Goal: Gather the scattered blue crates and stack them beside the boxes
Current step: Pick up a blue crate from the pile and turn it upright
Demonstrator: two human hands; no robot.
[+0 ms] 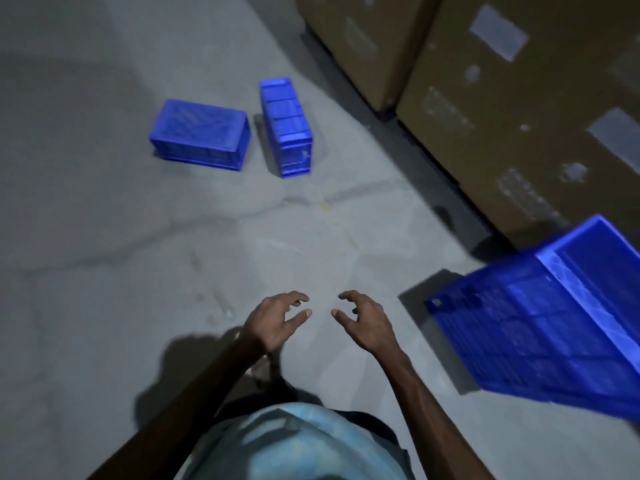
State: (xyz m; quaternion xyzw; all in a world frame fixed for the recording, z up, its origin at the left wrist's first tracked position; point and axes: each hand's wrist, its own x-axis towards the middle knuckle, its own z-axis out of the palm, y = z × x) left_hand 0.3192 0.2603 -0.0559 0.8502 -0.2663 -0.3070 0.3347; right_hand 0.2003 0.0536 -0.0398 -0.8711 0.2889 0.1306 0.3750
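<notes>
Presently, head view: both hands empty and out in front, left hand (277,320) and right hand (365,322) with each grip released and fingers half-curled, probably readying to take the next crate. One blue crate (550,327) lies tipped at 3 o'clock, just beside the cardboard boxes (519,109), likely the start of the stack; two more sit on the concrete floor (104,237) toward 11–12 o'clock, an overturned crate (201,133) and, near it, a crate on its side (285,126), both apart from the boxes and not yet gathered.
</notes>
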